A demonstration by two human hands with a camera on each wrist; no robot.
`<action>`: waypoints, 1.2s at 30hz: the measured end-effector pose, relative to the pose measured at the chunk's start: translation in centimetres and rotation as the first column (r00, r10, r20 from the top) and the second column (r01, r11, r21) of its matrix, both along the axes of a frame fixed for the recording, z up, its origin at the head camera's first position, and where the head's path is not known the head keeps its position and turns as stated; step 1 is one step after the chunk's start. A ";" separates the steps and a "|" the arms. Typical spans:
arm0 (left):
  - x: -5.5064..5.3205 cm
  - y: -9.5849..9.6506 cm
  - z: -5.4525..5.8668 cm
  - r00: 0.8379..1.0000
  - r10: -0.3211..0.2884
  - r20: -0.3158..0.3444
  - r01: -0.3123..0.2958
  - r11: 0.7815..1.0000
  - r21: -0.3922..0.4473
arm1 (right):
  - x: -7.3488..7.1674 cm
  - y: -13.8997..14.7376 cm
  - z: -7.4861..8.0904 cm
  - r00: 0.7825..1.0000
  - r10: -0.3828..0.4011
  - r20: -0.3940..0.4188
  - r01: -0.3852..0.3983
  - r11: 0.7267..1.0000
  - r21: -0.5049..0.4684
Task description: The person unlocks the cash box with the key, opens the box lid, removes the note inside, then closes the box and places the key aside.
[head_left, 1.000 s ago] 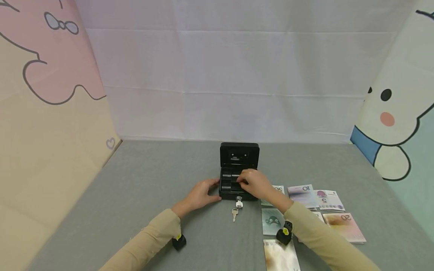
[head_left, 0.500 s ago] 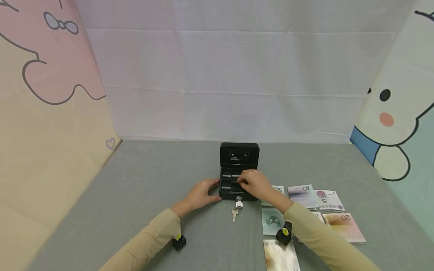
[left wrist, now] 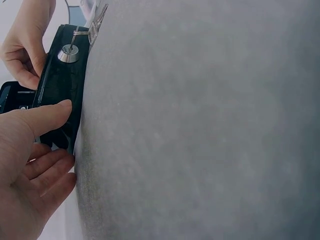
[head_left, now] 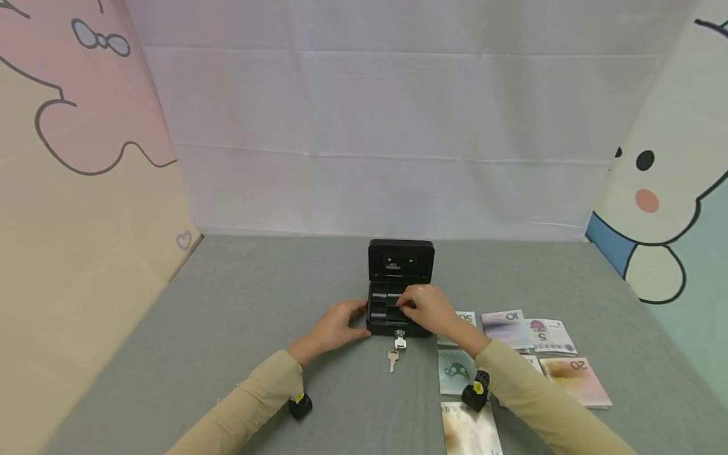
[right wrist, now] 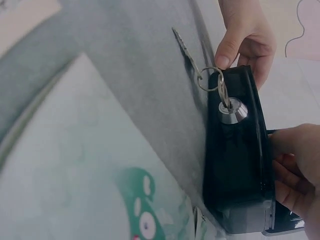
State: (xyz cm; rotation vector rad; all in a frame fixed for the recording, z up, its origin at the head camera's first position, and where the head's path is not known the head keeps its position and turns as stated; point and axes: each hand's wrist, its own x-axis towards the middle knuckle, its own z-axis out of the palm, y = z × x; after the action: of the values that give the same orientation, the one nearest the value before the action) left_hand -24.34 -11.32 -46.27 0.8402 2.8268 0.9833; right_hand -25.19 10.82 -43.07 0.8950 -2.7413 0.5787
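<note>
A black cash box [head_left: 389, 330] stands on the table with its lid [head_left: 400, 260] raised. Keys [head_left: 394, 360] hang from the lock [right wrist: 233, 111] on its front. My left hand [head_left: 337, 325] grips the box's front left corner, thumb [left wrist: 55, 117] on the front face and the other fingers along the side. Inside lies a black coin tray [head_left: 379, 309] with compartments. Over its right half my right hand [head_left: 425, 308] reaches in with curled fingers, thumb and forefinger together at the tray's middle divider. The box wall hides those fingertips in both wrist views.
Right of the box lie several banknotes, among them a 10 note [head_left: 503, 328], a 5 note [head_left: 552, 335], a 20 note [head_left: 577, 379] and a green note [head_left: 454, 366]. A brownish note [head_left: 471, 433] lies nearest. The right forearm passes over some of them.
</note>
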 end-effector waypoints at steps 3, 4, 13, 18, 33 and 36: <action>0.0 0.0 0.0 1.000 0.001 0.008 -0.001 1.000 0.003 | -0.1 0.4 0.2 0.999 0.045 0.027 -0.044 0.999 -0.025; 0.0 0.0 0.0 1.000 -0.002 0.004 0.002 1.000 0.005 | -0.2 0.6 0.4 0.998 0.059 0.033 -0.058 0.998 -0.039; -0.5 -0.6 0.3 0.999 -0.036 0.030 0.034 0.997 0.066 | -0.9 3.3 1.7 0.996 0.087 0.003 -0.083 0.958 -0.273; -1.1 -1.3 1.2 0.997 -0.020 0.068 0.013 0.994 0.107 | -1.1 5.2 2.2 0.999 0.000 0.050 0.018 0.931 -0.365; -4.9 -0.9 3.2 0.992 0.130 -0.007 -0.126 0.975 0.185 | -2.9 6.8 1.2 0.970 -0.117 0.215 0.206 0.866 -0.455; -5.6 -0.6 3.2 0.990 0.140 -0.015 -0.134 0.968 0.210 | -3.1 6.8 1.0 0.959 -0.110 0.263 0.224 0.860 -0.459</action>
State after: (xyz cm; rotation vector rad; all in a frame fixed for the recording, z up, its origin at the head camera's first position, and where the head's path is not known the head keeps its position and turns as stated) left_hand -29.94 -11.92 -43.02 0.6853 2.8758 1.3159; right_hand -28.30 17.59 -42.02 0.4826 -2.6187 1.3296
